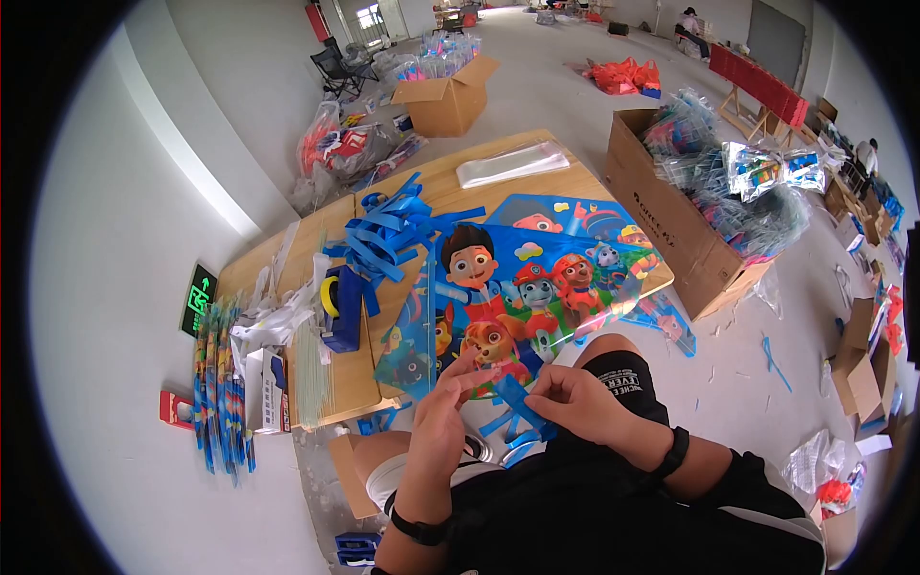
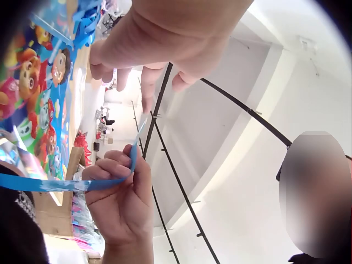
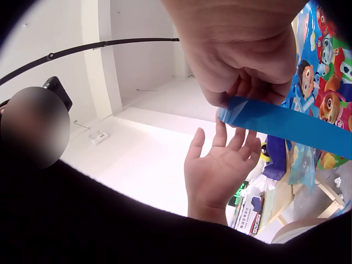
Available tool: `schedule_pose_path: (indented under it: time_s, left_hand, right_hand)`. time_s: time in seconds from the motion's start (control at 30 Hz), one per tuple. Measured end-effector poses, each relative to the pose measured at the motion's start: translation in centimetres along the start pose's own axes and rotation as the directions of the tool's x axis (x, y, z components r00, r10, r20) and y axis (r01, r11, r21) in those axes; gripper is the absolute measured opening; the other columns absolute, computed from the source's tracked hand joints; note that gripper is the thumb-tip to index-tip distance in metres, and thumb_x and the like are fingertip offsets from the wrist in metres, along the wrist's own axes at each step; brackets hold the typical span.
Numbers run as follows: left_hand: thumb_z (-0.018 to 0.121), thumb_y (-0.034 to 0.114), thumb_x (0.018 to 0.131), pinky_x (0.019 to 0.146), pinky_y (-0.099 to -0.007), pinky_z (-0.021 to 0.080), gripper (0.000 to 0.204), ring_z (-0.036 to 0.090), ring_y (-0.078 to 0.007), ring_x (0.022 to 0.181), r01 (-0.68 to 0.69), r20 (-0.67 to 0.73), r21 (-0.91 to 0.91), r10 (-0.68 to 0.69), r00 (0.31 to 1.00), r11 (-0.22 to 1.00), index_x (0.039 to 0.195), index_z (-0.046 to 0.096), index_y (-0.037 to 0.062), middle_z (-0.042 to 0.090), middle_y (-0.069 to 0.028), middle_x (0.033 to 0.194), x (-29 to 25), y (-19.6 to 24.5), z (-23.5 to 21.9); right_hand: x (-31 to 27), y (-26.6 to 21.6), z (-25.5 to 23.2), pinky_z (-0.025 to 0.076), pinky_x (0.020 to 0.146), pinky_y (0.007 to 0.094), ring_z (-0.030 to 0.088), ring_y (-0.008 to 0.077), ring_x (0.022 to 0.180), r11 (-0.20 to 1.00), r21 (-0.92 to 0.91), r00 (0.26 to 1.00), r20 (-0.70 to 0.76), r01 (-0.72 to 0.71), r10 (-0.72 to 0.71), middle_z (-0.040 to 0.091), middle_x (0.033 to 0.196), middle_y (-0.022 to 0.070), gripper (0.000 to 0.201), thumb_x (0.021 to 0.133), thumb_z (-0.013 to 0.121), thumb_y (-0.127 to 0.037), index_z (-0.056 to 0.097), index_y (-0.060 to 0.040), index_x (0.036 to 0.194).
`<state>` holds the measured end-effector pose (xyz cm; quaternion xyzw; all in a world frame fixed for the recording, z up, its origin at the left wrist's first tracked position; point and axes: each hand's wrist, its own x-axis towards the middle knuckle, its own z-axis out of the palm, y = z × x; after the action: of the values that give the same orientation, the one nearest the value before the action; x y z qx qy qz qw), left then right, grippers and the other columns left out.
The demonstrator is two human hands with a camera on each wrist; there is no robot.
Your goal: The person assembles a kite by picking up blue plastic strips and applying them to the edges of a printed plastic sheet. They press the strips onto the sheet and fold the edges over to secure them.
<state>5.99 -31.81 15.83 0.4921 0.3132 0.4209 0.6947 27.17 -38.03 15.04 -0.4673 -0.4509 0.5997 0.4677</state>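
My right hand (image 1: 583,404) pinches a blue plastic strip (image 1: 522,402) between thumb and fingers, close to one end. In the right wrist view the strip (image 3: 297,125) runs flat away from the fingers, and clear film shows at its held end. My left hand (image 1: 441,417) has its fingers extended, with a fingertip right at that end in the left wrist view. Beyond both hands, printed cartoon sheets (image 1: 537,287) in clear film lie stacked on the wooden table (image 1: 383,369). More blue strips hang below the table edge, near my lap.
A pile of blue strips (image 1: 388,230) lies on the table behind a blue tape dispenser (image 1: 343,311). Clear bags (image 1: 513,163) rest at the far edge. A large carton (image 1: 661,206) of wrapped goods stands right of the table, another carton (image 1: 446,105) behind it. Thin rods lie at left.
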Motion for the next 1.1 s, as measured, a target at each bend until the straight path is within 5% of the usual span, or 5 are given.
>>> schedule_pose_path:
  time_s: [0.73,0.93,1.0,1.03,1.1]
  left_hand:
    - [0.049,0.031,0.098,0.115,-0.0435,0.022,0.043,0.037,-0.0299,0.138,-0.018,0.067,-0.078,0.023,0.997,0.997,0.107,0.07,-0.0049,0.043,-0.0199,0.148,-0.5,-0.6,0.0]
    - [0.054,0.028,0.096,0.115,-0.0438,0.023,0.039,0.04,-0.0305,0.137,-0.066,0.049,-0.013,0.066,0.997,0.998,0.109,0.071,-0.0046,0.046,-0.0202,0.145,-0.3,-0.8,0.0]
    - [0.059,0.027,0.095,0.092,-0.0424,0.053,0.039,0.052,-0.0286,0.124,-0.439,0.167,0.667,0.453,0.876,0.602,0.117,0.065,-0.0048,0.049,-0.0168,0.143,-0.2,-0.4,-0.3]
    - [0.059,0.027,0.095,0.092,-0.0424,0.053,0.039,0.052,-0.0286,0.124,-0.443,0.176,0.666,0.45,0.875,0.601,0.117,0.065,-0.0048,0.049,-0.0168,0.143,-0.3,0.0,-0.1]
    - [0.062,0.022,0.093,0.101,-0.0413,0.043,0.036,0.056,-0.0275,0.118,-0.425,0.286,0.895,0.557,0.78,0.136,0.119,0.065,-0.0036,0.052,-0.0166,0.139,-0.7,0.7,0.4]
  right_hand:
    - [0.0,-0.8,0.6,0.052,0.07,0.0266,0.064,0.0108,0.074,0.994,0.099,0.996,0.073,-0.053,0.046,0.063,0.086,0.0029,0.016,0.099,0.062,-0.012,0.056,-0.0002,0.108]
    - [0.0,0.4,0.4,0.05,0.063,0.0234,0.065,0.0087,0.071,0.996,0.089,0.998,0.066,-0.003,-0.003,0.061,0.081,0.0017,0.014,0.098,0.064,-0.013,0.056,-0.002,0.093]
    - [-0.2,0.6,0.3,0.05,0.062,0.0235,0.065,0.0086,0.071,0.998,0.069,0.998,0.066,0.012,-0.016,0.061,0.081,0.0015,0.015,0.098,0.064,-0.013,0.055,-0.0022,0.092]
    - [-0.4,0.6,0.1,0.049,0.062,0.0236,0.065,0.0085,0.071,0.999,0.047,0.997,0.07,0.024,-0.028,0.06,0.081,0.0014,0.015,0.098,0.063,-0.013,0.055,-0.0024,0.091]
    - [-0.6,0.3,0.0,0.05,0.062,0.0238,0.065,0.0084,0.071,0.999,0.029,0.997,0.065,0.037,-0.039,0.06,0.081,0.0014,0.016,0.098,0.063,-0.013,0.055,-0.0021,0.091]
